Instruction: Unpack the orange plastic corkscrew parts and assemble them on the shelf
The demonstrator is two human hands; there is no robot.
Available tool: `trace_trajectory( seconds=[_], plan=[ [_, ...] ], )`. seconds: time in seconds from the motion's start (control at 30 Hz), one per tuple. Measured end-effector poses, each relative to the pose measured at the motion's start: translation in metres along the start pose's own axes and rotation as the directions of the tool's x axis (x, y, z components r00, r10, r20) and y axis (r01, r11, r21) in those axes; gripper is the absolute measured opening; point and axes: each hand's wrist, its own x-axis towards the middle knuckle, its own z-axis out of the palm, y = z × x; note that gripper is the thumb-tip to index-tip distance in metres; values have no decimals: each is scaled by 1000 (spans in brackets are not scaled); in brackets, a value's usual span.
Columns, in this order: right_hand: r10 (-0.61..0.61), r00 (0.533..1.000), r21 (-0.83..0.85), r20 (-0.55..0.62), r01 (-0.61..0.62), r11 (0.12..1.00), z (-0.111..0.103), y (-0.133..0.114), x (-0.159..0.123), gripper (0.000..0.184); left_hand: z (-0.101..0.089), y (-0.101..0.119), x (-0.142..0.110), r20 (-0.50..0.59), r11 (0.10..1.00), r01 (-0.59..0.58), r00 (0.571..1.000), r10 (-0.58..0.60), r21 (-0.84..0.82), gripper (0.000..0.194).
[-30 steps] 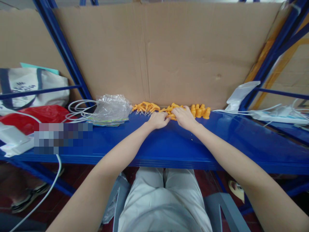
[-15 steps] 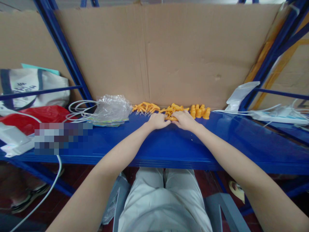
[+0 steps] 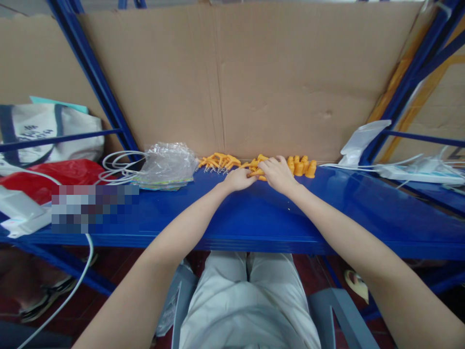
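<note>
Over the middle of the blue shelf, my left hand [image 3: 240, 179] is closed, pinching a yellow plastic piece [image 3: 257, 171] at its fingertips. My right hand [image 3: 278, 174] curves over the same piece from the right, its fingers bent and close to my left fingertips. Its grip is partly hidden by the back of the hand. Behind both hands lies a loose heap of yellow plastic pieces [image 3: 261, 157], partly covered. To the left rest several yellow pieces with silvery curled metal parts [image 3: 219, 161]. Several short yellow cap-like pieces [image 3: 298, 167] stand upright right of my right hand.
Clear plastic bags [image 3: 169, 165] and a coiled white cable [image 3: 121, 165] lie left on the blue shelf [image 3: 250, 218]. A cardboard panel [image 3: 276, 82] rises behind. At right are a white power strip [image 3: 417, 177] and cables. A blue post [image 3: 94, 77] stands at left.
My right hand has shifted slightly up and forward over the yellow pieces, its fingers now more raised. My left hand stays nearly in place.
</note>
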Motion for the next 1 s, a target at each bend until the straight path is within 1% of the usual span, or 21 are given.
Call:
trace_trajectory(
  seconds=[0.17,0.3,0.43,0.5,0.57,0.63,0.7,0.83,1.0],
  plan=[
    [-28,999,-18,-47,28,999,-2,2,-2,32,1,-4,5,56,985,10,998,0,-174,46],
    [-34,995,-38,-92,31,999,-1,5,-2,33,2,-7,8,102,952,-5,994,39,-307,49],
    [-27,994,0,-102,27,1000,2,8,-2,31,3,-9,8,152,940,2,987,53,-341,53],
    [-39,997,47,-67,42,998,4,10,-3,30,3,-10,6,178,955,-7,982,63,-298,54],
    [-54,999,107,-4,54,993,7,11,-4,28,2,-11,5,198,979,-19,978,60,-202,57],
    [-61,996,159,62,51,986,11,12,-6,24,1,-12,3,201,995,-29,978,47,-92,59],
    [-60,993,193,103,39,981,14,11,-7,23,1,-13,2,187,999,-39,981,40,-8,60],
    [-37,992,212,123,11,977,14,7,-7,25,0,-14,1,169,996,-40,985,25,85,61],
    [10,994,157,109,-27,987,5,5,-6,27,0,-12,1,154,992,-42,988,23,120,58]
  ],
)
